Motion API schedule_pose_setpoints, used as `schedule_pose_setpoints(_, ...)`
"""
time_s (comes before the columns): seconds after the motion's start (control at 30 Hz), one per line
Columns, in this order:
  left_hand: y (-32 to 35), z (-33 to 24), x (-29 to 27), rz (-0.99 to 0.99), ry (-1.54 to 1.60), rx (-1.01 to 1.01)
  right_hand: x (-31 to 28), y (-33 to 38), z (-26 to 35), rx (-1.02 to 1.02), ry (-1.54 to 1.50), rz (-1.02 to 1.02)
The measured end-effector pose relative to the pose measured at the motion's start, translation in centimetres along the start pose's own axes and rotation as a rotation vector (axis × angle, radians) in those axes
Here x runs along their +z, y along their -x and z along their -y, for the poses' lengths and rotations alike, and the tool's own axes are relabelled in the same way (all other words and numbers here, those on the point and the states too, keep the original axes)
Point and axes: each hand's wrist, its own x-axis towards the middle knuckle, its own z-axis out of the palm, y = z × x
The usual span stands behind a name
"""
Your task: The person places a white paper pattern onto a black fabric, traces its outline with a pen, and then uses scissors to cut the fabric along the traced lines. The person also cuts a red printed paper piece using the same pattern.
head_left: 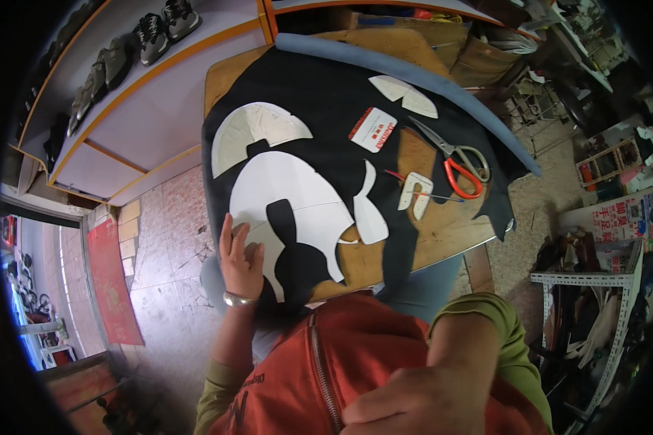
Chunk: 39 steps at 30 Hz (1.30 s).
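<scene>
My left hand (240, 259), with a metal watch at the wrist, lies with its fingers extended on the left edge of a large white curved pattern piece (283, 181). The piece rests on black fabric (326, 145) spread over a wooden table. In front of my chest, close to the lower edge, my right hand (406, 399) is raised with curled fingers; their tips and anything in them are hidden. Around the large piece lie a half-round pattern (250, 127), a narrow white pattern (370, 214) and a small two-part pattern (406, 94).
Scissors (453, 156) with one red handle lie at the table's right, beside a small white cut piece (416, 194), a pen (442, 198) and a red-and-white card (373, 129). A grey-blue roll (413, 76) edges the far side. Shoes (152, 38) stand on a shelf; a metal rack (584, 278) stands right.
</scene>
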Motion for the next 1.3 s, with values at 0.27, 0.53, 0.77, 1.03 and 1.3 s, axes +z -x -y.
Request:
schedule_pose_setpoints(0.27,-0.5,-0.6,0.1,-0.001,-0.032,-0.003,-0.2,0.6,0.3,0.084,0.319,0.148)
schedule_pose_setpoints(0.53,-0.2,-0.1,-0.1,-0.023,-0.054,0.073,-7.4,6.7,-8.3,0.257,0.787,0.324)
schedule_pose_setpoints(0.77,-0.5,-0.8,-0.2,0.032,0.017,-0.024,-20.0,14.2,-15.6,0.998,1.035,0.067)
schedule_pose_setpoints(1.03,-0.4,-0.7,-0.1,0.028,0.019,-0.03,-20.6,13.7,-17.3,1.113,1.035,0.329)
schedule_pose_setpoints(1.3,-0.6,-1.7,-0.4,0.002,-0.023,-0.065,-21.0,13.9,-17.6,1.201,0.873,0.212)
